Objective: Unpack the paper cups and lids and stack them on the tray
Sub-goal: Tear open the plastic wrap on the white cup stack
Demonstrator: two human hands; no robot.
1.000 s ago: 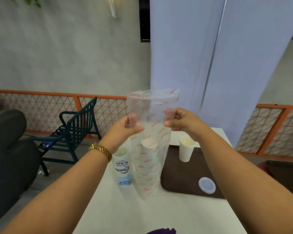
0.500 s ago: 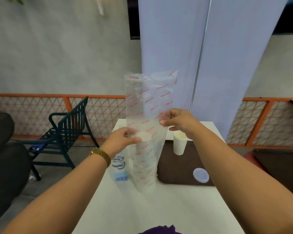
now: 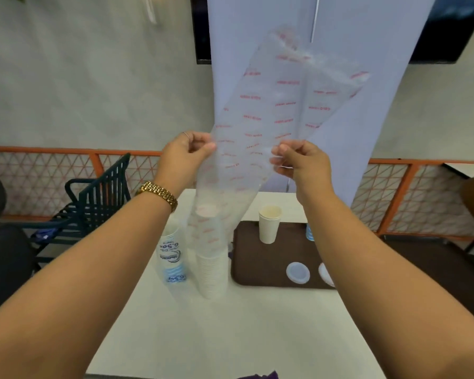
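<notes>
The left hand [image 3: 185, 154] and right hand [image 3: 298, 161] each pinch a side of a thin, clear plastic sleeve [image 3: 274, 110] printed with red lettering, raised above the table [image 3: 230, 324]. Below the hands, the sleeve's lower end covers the top of a tall stack of white paper cups [image 3: 211, 272]. Right of the stack, a brown rounded tray [image 3: 255, 266] carries nested paper cups [image 3: 269, 224] and flat round translucent lids [image 3: 298, 272].

**Grey wall, orange railing, green chair**

A grey wall [image 3: 80, 77] fills the upper left. A pale curtain [image 3: 257, 23] hangs at top centre. An orange lattice railing [image 3: 39, 170] crosses mid-frame, with a dark green slatted chair [image 3: 99, 192] at left.
</notes>
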